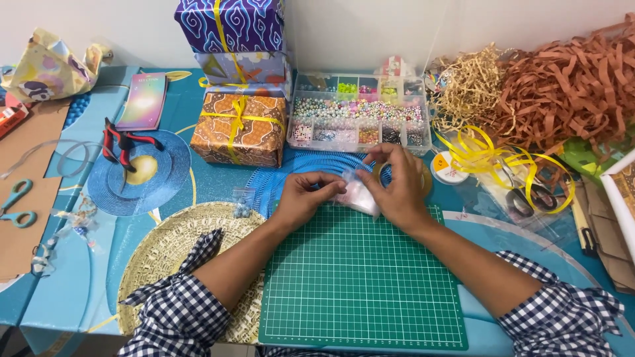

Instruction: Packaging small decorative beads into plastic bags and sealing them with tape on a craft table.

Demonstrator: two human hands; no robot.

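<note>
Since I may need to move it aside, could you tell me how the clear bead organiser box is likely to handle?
The bead organiser box looks rigid, so it should lift flat. Its lid appears open, so tilting would probably spill beads. Flat-bottomed, it should slide rather than roll.

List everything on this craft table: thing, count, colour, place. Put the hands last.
small plastic bag: one, clear, held between both hands above the mat
cutting mat: one, green with grid, centre front
bead organiser box: one, clear with mixed beads, behind the hands
gift boxes: three stacked, purple, lilac, brown, yellow ribbon, back centre
pliers: two, red and black handles, left
scissors: one, teal handles, far left
card: one, pink-purple, back left
yellow ribbon: loose coil, right
shredded paper: heap, brown and tan, back right
thread spool: one, white, right of hands
left hand: pinching the bag
right hand: pinching the bag
</note>
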